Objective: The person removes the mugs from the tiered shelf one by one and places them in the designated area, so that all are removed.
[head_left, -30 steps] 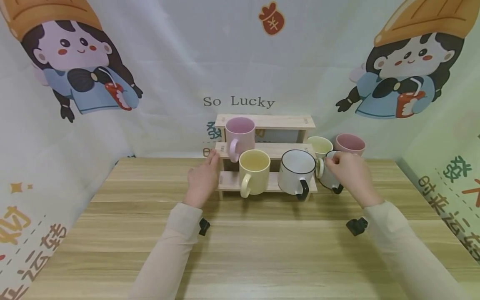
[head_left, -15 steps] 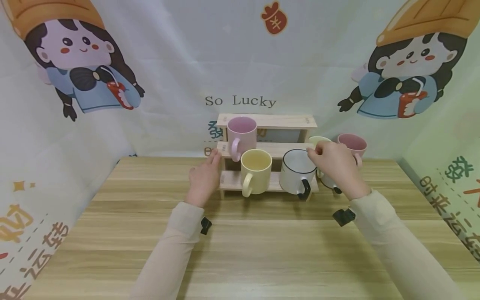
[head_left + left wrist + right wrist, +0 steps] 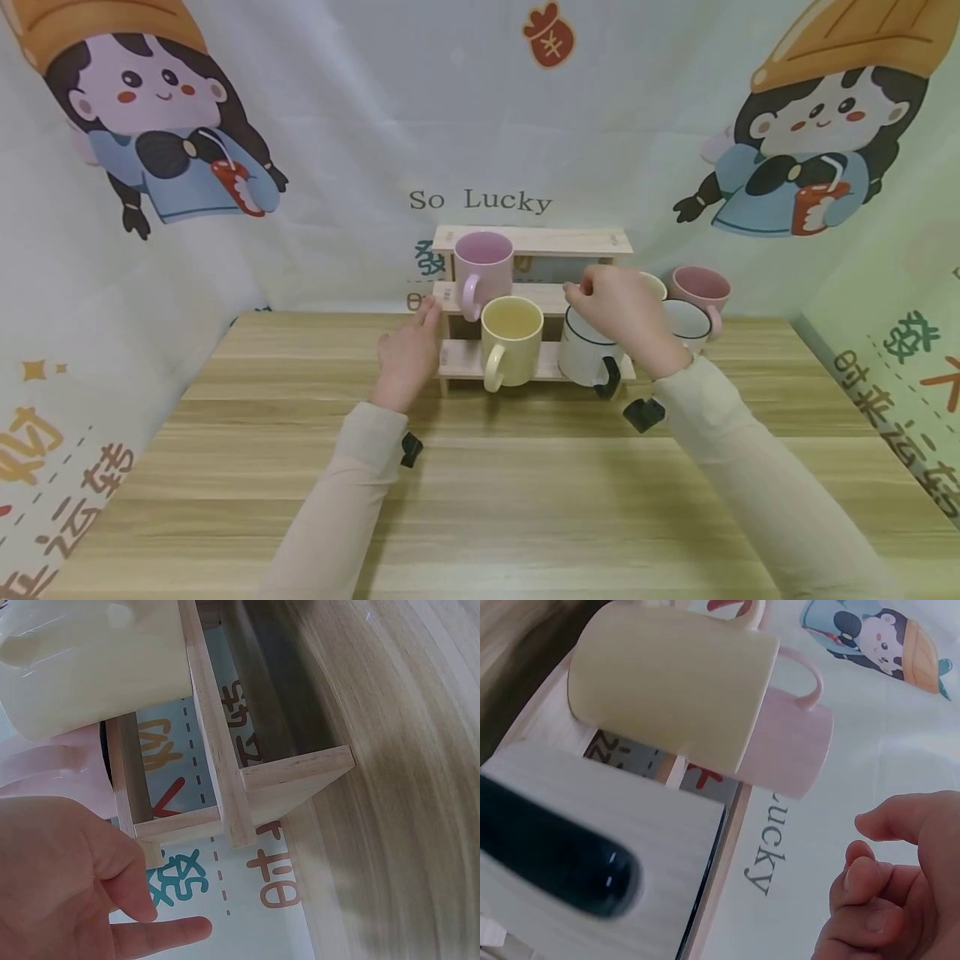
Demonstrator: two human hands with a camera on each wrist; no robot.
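A three-step wooden rack (image 3: 562,241) stands at the back of the table. My left hand (image 3: 408,354) rests at its left end, fingers extended along the side. On the middle step sits a pink mug (image 3: 487,271); the lowest step carries a yellow mug (image 3: 512,343) and a white mug (image 3: 581,362) with a black rim and black handle. My right hand (image 3: 626,312) is above the white mug, hiding part of its mouth. In the right wrist view, the right fingers (image 3: 874,907) are loosely bent, thumb apart, holding nothing.
Right of the rack stand a second pink mug (image 3: 701,287), another black-rimmed white mug (image 3: 688,321) and a pale yellow mug (image 3: 654,284), partly hidden by my right hand. A printed cloth (image 3: 337,125) hangs behind the wooden table (image 3: 510,492).
My right hand has moved left, from the mugs beside the rack to over the white mug on the lowest step. My left hand has stayed at the rack's left end.
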